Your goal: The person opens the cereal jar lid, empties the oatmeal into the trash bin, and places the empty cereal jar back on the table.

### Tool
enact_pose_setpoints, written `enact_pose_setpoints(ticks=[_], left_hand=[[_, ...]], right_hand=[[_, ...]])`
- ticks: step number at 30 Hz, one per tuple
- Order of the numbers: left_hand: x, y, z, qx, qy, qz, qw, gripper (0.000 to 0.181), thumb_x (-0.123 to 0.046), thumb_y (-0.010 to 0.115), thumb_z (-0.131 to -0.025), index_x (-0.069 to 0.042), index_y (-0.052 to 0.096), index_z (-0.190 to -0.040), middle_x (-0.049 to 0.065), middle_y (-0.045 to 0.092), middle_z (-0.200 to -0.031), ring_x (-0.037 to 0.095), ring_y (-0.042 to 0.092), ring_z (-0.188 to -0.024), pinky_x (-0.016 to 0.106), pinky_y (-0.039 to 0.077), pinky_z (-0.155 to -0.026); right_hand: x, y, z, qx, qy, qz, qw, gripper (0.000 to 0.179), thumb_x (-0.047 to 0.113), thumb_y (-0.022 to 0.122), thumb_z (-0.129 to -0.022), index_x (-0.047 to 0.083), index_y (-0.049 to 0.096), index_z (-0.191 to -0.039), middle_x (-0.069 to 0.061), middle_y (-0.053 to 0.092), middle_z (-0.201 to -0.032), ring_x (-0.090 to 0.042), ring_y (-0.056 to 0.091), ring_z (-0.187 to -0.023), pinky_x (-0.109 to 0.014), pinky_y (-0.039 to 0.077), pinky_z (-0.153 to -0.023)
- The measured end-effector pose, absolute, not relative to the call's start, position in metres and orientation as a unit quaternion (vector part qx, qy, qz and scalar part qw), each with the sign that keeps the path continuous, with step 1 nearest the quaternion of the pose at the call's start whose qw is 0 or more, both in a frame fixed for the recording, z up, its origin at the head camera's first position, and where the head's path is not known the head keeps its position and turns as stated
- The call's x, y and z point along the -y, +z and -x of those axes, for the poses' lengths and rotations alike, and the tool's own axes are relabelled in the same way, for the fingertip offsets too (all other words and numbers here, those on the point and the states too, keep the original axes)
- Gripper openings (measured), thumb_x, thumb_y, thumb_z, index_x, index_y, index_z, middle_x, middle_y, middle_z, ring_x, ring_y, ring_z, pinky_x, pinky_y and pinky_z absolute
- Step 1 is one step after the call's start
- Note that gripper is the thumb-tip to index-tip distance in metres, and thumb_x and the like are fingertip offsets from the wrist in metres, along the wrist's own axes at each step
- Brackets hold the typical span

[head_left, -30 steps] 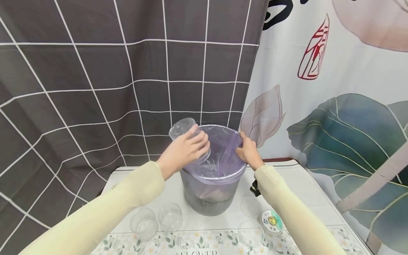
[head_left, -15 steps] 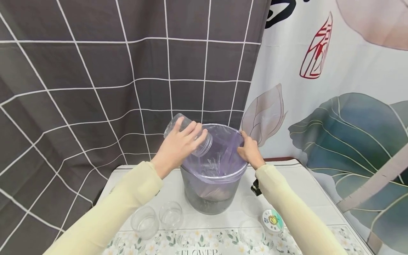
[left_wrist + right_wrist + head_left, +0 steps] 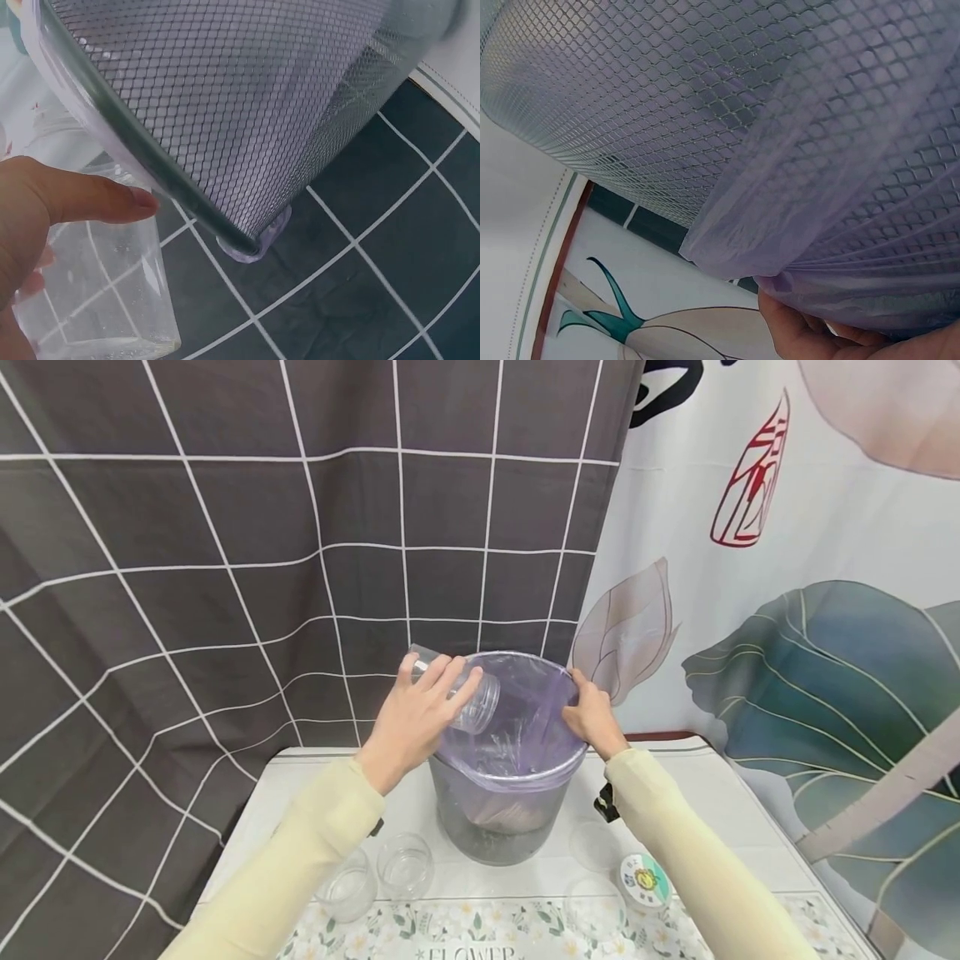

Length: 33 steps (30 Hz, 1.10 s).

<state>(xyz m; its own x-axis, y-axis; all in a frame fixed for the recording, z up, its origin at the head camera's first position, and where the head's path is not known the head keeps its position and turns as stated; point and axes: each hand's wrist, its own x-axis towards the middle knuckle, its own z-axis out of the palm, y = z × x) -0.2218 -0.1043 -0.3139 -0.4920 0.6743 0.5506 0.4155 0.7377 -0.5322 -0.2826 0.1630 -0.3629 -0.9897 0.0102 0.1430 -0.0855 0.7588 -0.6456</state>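
Note:
A dark mesh trash bin [image 3: 491, 835] stands on the table, lined with a thin purple plastic bag [image 3: 543, 718] folded over its rim. My left hand [image 3: 412, 718] grips a clear plastic jar [image 3: 480, 706] from above. The jar is tipped on its side, mouth end over the left part of the bin's opening. In the left wrist view the jar [image 3: 112, 300] looks see-through, just beside the bin's mesh wall [image 3: 225, 97]. My right hand [image 3: 596, 718] holds the bin's right rim; in the right wrist view its fingers [image 3: 802, 330] are curled at the bag's edge.
Two clear jars [image 3: 406, 867] stand at front left, one partly behind the left sleeve. At front right lie clear round discs [image 3: 595, 846] and a round item with a flower-printed top [image 3: 644, 881]. A grey gridded curtain [image 3: 247, 527] hangs close behind the bin.
My left hand has turned the jar from nearly upright to lying sideways, its mouth now facing into the bin. The right hand keeps its hold on the rim.

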Motion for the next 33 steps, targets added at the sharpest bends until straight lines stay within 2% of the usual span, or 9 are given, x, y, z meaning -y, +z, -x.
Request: enact_pose_setpoints(ticks=[6,11,15,17,24,33], left_hand=[[0.102,-0.321,0.220,0.846,0.134,0.311,0.412,0.072,-0.004,0.068,-0.065,-0.014,0.045,-0.132,0.010,0.047,-0.127,0.027,0.041,-0.114,0.049,0.022,-0.107],[0.102,-0.324,0.220,0.840,0.101,0.303,0.438,0.064,-0.006,0.066,-0.071,-0.013,0.046,-0.132,0.010,0.048,-0.125,0.028,0.042,-0.112,0.046,0.027,-0.106],[0.102,-0.326,0.219,0.846,0.064,0.305,0.431,0.060,-0.007,0.061,-0.075,-0.011,0.045,-0.133,0.012,0.047,-0.125,0.030,0.041,-0.112,0.046,0.029,-0.104],[0.102,-0.327,0.218,0.849,0.043,0.311,0.424,0.062,-0.007,0.062,-0.074,-0.010,0.044,-0.133,0.013,0.046,-0.126,0.032,0.040,-0.112,0.048,0.029,-0.103],[0.104,-0.331,0.219,0.853,-0.014,0.311,0.419,0.080,-0.015,0.077,-0.062,-0.006,0.042,-0.133,0.017,0.045,-0.126,0.036,0.038,-0.111,0.050,0.030,-0.100],[0.103,-0.325,0.219,0.842,-0.073,0.291,0.449,0.089,-0.021,0.083,-0.059,-0.001,0.040,-0.134,0.018,0.044,-0.125,0.037,0.037,-0.108,0.048,0.033,-0.094]], right_hand=[[-0.164,-0.364,0.282,0.936,0.345,-0.023,0.067,0.070,0.001,0.046,-0.071,0.009,0.033,-0.140,-0.031,0.048,-0.126,-0.046,0.049,-0.110,-0.053,0.046,-0.088],[-0.165,-0.364,0.283,0.938,0.338,-0.022,0.072,0.069,0.001,0.045,-0.072,0.009,0.034,-0.139,-0.030,0.047,-0.127,-0.047,0.047,-0.113,-0.054,0.044,-0.090],[-0.165,-0.364,0.282,0.938,0.339,-0.022,0.071,0.069,0.001,0.046,-0.072,0.009,0.033,-0.140,-0.031,0.046,-0.128,-0.047,0.046,-0.113,-0.054,0.043,-0.091],[-0.165,-0.364,0.282,0.937,0.340,-0.022,0.070,0.069,0.001,0.046,-0.072,0.009,0.033,-0.140,-0.031,0.046,-0.128,-0.047,0.046,-0.114,-0.054,0.043,-0.092],[-0.165,-0.365,0.283,0.938,0.339,-0.020,0.068,0.070,0.001,0.045,-0.072,0.008,0.032,-0.141,-0.032,0.045,-0.128,-0.047,0.045,-0.115,-0.054,0.042,-0.093],[-0.165,-0.363,0.283,0.936,0.346,-0.020,0.065,0.071,0.002,0.046,-0.072,0.009,0.031,-0.141,-0.032,0.045,-0.128,-0.046,0.047,-0.113,-0.054,0.044,-0.091]])
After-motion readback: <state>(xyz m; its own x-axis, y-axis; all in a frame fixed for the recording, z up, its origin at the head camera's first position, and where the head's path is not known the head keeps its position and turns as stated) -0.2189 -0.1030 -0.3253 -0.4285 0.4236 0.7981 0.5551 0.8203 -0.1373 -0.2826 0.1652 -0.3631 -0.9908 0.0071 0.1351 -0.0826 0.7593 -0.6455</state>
